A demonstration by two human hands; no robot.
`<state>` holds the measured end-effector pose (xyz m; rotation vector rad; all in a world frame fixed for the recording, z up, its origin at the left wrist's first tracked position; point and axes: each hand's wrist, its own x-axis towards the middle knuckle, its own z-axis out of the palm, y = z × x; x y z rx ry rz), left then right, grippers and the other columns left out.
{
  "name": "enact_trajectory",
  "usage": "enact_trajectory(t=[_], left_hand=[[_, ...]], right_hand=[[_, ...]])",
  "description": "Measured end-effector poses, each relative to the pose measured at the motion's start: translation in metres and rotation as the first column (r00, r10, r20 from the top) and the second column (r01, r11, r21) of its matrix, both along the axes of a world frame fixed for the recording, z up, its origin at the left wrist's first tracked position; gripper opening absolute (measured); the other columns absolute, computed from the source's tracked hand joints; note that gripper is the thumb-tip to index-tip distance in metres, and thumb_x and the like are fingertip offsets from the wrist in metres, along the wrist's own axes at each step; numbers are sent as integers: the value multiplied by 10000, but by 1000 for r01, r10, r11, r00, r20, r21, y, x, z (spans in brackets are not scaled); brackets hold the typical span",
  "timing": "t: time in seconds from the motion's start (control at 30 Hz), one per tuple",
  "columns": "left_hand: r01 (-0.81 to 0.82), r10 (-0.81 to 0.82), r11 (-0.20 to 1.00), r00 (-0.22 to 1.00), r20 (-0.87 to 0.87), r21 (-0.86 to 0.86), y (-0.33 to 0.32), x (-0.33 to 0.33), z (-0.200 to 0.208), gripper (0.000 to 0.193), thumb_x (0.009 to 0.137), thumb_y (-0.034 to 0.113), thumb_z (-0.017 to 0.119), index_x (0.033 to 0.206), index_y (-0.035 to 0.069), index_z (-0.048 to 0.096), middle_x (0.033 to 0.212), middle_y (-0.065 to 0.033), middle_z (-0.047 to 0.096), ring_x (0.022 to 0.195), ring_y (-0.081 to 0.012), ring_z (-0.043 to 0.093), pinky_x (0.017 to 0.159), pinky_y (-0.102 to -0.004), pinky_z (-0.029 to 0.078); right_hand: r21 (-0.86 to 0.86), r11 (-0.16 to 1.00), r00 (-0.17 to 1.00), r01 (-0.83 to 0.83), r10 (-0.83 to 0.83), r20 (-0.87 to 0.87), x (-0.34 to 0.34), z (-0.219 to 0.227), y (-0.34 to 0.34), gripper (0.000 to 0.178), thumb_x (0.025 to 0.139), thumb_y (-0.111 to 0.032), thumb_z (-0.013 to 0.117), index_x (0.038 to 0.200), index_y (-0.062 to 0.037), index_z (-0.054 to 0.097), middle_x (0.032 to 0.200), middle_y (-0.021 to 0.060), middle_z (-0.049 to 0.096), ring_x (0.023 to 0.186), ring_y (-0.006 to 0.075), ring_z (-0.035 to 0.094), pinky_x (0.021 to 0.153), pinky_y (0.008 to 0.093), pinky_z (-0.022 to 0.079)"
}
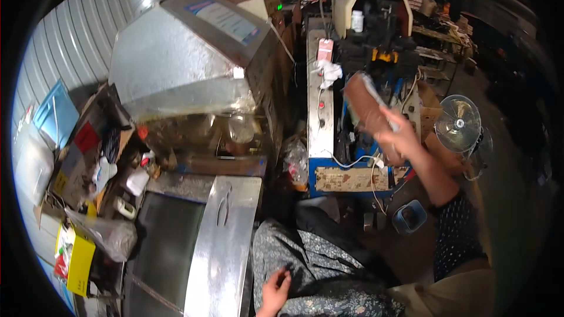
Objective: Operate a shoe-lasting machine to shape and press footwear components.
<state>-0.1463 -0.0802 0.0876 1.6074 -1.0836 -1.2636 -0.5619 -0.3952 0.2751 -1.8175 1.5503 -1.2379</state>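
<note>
My right hand (399, 132) grips a brown elongated piece (365, 103) with a rounded end and a pale edge. It looks like a shoe sole, though motion blurs it, and it is tilted in front of a machine (382, 53) with a cream hood and black and yellow parts. My left hand (275, 293) rests low by my lap with its fingers loosely bent and a gap beside the thumb; nothing shows in it. Under it lies the dark floral cloth (311, 258) over my legs. To its left is a shiny metal cover (226, 240) with a handle.
A large metal hood (182, 53) with a duct stands at left, above a dark belt (164, 229). Beside the belt are a yellow box (81, 261) and plastic bags (114, 238). A control panel (321, 123) bears a crumpled white cloth (330, 73). A fan (458, 123) stands at right, a blue bin (409, 217) below.
</note>
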Motion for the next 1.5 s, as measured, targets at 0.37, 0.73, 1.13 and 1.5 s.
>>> enact_trajectory(t=[0.37, 0.73, 1.13, 1.5], left_hand=[[38, -2, 996, 905, 425, -77, -4, -19, -4, 272, 970, 203, 664, 1151, 3, 703, 998, -202, 741, 877, -285, 709, 774, -380, 541], [62, 14, 986, 898, 440, -158, 2, -19, -6, 262, 971, 188, 648, 1166, 18, 688, 1000, -221, 717, 905, -369, 688, 814, -419, 534], [91, -57, 991, 952, 300, -102, -50, -28, 18, 269, 988, 207, 633, 1170, 16, 685, 1025, -221, 727, 932, -344, 709, 820, -389, 538], [46, -31, 999, 891, 453, -23, -77, -14, -5, 314, 996, 256, 611, 1161, 2, 697, 1054, -243, 719, 977, -379, 700, 837, -400, 537]], right_hand=[[54, 902, 818, 428, -361, -448, -80, 59, -86, 832, 625, -324, 822, 1422, -346, 586, 1618, 280, 245, 1356, 407, 494, 1100, 391, 436], [103, 865, 720, 491, -336, -607, -51, 49, -93, 835, 616, -329, 815, 1411, -419, 579, 1642, 228, 237, 1368, 543, 391, 1119, 487, 408], [-195, 905, 890, 379, -414, -190, -112, 53, -92, 738, 595, -261, 821, 1321, -263, 684, 1530, 343, 373, 1332, 407, 524, 1076, 386, 453], [92, 927, 812, 364, -267, -519, -103, 60, -112, 803, 603, -332, 822, 1382, -328, 628, 1574, 294, 340, 1363, 442, 475, 1100, 424, 428]])
